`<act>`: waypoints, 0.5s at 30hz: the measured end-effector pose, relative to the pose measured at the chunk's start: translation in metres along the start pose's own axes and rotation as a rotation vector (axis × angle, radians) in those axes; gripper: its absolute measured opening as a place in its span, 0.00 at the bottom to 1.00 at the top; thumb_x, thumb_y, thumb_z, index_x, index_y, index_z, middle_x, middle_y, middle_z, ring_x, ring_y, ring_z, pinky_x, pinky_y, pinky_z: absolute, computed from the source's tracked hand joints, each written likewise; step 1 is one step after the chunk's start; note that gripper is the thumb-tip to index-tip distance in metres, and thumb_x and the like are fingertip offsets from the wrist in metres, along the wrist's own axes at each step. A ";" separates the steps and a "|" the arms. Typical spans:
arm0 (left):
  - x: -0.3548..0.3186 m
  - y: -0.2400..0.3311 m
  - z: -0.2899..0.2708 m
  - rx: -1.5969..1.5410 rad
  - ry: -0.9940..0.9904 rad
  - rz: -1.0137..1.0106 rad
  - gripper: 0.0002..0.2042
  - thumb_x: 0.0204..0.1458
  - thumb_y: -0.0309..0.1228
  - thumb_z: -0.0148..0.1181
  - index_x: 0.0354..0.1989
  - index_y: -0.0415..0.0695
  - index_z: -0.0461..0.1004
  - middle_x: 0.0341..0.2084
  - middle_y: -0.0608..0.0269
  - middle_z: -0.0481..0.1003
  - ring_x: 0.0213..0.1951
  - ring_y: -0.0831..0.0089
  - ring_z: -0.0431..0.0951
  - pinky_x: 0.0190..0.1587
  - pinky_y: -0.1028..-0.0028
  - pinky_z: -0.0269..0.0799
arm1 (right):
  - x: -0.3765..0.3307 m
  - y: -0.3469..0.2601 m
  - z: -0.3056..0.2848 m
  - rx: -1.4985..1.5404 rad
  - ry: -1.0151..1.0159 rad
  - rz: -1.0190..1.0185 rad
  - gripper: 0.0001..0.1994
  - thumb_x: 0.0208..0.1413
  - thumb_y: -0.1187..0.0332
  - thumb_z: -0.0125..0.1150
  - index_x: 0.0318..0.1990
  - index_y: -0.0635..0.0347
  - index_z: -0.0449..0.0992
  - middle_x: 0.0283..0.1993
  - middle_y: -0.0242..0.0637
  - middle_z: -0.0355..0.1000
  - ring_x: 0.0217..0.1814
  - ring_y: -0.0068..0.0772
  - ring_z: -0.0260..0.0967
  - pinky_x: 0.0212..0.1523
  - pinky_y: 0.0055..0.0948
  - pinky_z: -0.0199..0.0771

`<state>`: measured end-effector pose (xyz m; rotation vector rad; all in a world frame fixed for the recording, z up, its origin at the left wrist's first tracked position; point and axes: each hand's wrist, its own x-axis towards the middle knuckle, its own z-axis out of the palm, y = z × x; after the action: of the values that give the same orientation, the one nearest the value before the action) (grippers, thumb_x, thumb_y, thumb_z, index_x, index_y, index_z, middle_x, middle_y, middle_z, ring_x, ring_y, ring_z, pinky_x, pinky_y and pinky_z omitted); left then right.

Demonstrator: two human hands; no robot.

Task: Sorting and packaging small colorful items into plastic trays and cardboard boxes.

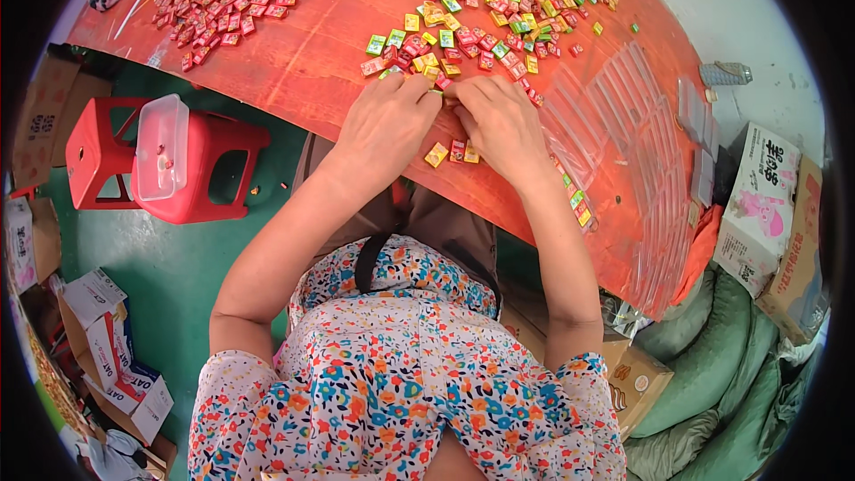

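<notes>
Left hand (pixel 387 120) and right hand (pixel 499 120) rest side by side on the red table (pixel 312 62), fingers bunched and meeting at the near edge of a heap of small wrapped candies (pixel 481 13); what the fingertips pinch cannot be told. Three loose candies (pixel 451 153) lie just below the hands. Clear plastic strips (pixel 641 151) lie to the right, and a separate pile of red candies (pixel 223 0) lies well apart at upper left.
</notes>
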<state>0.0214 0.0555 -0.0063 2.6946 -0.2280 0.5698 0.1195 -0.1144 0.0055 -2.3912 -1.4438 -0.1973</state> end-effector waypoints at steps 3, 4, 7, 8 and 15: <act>0.004 -0.001 0.000 0.024 -0.020 0.040 0.08 0.46 0.23 0.58 0.35 0.40 0.72 0.33 0.57 0.70 0.37 0.59 0.73 0.42 0.62 0.72 | -0.003 0.004 -0.005 0.003 -0.006 0.022 0.09 0.52 0.73 0.62 0.41 0.58 0.78 0.42 0.35 0.76 0.46 0.40 0.72 0.45 0.38 0.71; 0.003 -0.002 0.001 0.033 -0.014 0.047 0.07 0.46 0.24 0.58 0.35 0.40 0.72 0.32 0.58 0.70 0.37 0.59 0.73 0.42 0.62 0.72 | -0.007 0.002 -0.011 0.090 0.061 0.059 0.09 0.52 0.73 0.62 0.41 0.59 0.78 0.40 0.36 0.76 0.43 0.40 0.73 0.43 0.37 0.72; 0.003 -0.002 0.000 0.031 -0.015 0.047 0.06 0.46 0.24 0.58 0.33 0.40 0.71 0.32 0.58 0.69 0.37 0.60 0.73 0.41 0.62 0.72 | -0.026 -0.010 -0.031 0.285 0.122 0.237 0.08 0.54 0.73 0.63 0.42 0.61 0.78 0.38 0.39 0.76 0.39 0.39 0.75 0.40 0.35 0.75; 0.003 -0.002 0.000 0.021 -0.024 0.046 0.06 0.46 0.23 0.58 0.33 0.40 0.70 0.32 0.58 0.68 0.37 0.60 0.73 0.41 0.62 0.72 | -0.033 -0.015 -0.036 0.392 0.120 0.382 0.08 0.54 0.73 0.64 0.42 0.62 0.78 0.37 0.40 0.77 0.36 0.38 0.76 0.38 0.34 0.76; 0.001 0.003 0.004 0.016 0.003 0.047 0.08 0.44 0.23 0.59 0.34 0.41 0.69 0.32 0.57 0.68 0.37 0.59 0.73 0.41 0.61 0.72 | -0.058 -0.042 -0.019 0.329 0.153 0.592 0.08 0.55 0.72 0.64 0.41 0.64 0.77 0.37 0.44 0.78 0.34 0.39 0.78 0.35 0.34 0.77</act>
<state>0.0230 0.0507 -0.0082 2.7101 -0.2876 0.5920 0.0563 -0.1518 0.0156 -2.3427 -0.6002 0.0077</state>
